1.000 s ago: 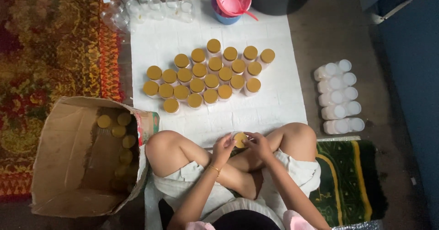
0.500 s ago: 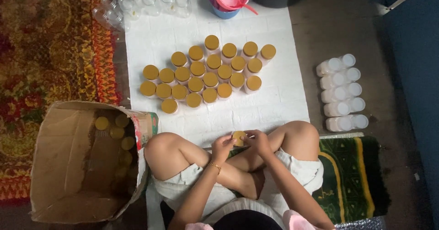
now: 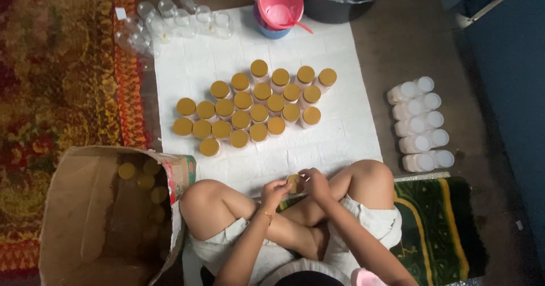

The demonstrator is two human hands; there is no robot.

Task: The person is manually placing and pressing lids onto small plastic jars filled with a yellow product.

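I sit cross-legged on the floor at the near edge of a white quilted cloth (image 3: 346,144). My left hand (image 3: 274,192) and my right hand (image 3: 314,182) meet above my shins, both closed on one small jar with a gold lid (image 3: 293,183). Only the lid and a bit of the jar show between the fingers. Farther out on the cloth stands a tight cluster of several gold-lidded jars (image 3: 250,107), upright and touching one another.
An open cardboard box (image 3: 85,206) at my left knee holds more gold lids. Empty clear jars (image 3: 170,19) lie at the far left, a pink bowl on a blue one (image 3: 279,6) at the far edge. White-capped bottles (image 3: 420,124) lie right. Patterned rugs flank me.
My hands stay together on the small jar, shifting only slightly. The head camera has tipped a little, so the whole scene sits a bit lower in view.
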